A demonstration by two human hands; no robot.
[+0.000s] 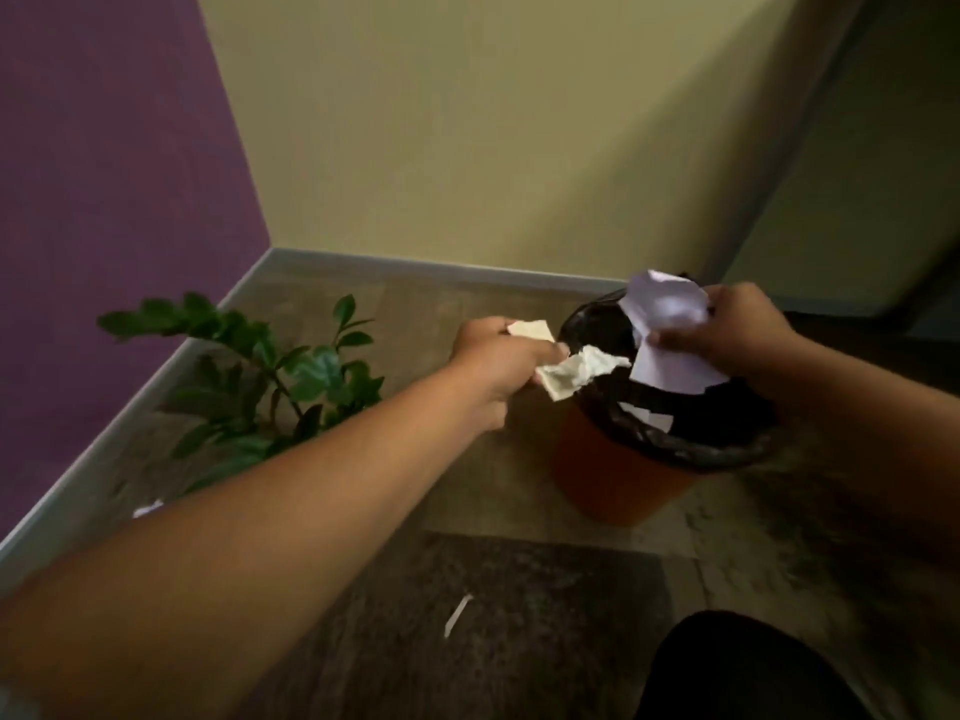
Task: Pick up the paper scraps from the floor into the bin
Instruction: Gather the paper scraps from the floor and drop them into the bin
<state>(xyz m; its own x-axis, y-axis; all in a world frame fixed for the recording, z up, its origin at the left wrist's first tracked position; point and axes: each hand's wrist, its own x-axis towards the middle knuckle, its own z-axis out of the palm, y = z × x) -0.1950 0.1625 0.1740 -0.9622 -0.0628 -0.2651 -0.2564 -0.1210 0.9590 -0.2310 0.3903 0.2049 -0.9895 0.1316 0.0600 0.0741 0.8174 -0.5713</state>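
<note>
1. Here the left hand [498, 356] is clamped on cream paper scraps [576, 374] at the rim of the bin [623, 475] — ready to drop them in.
2. The right hand [737, 330] grips white scraps [670, 330] over the opening.
3. A white strip [457, 614] lies on the floor mat [545, 615] — more to collect.

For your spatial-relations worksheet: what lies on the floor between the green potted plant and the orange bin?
Head view: only bare floor between plant and bin; the left hand hangs above it.

I see the floor [467, 304] with a bin [618, 480] near the far wall, a plant [270, 371] left, a mat [519, 615] nearer me holding one paper strip [457, 614].
</note>
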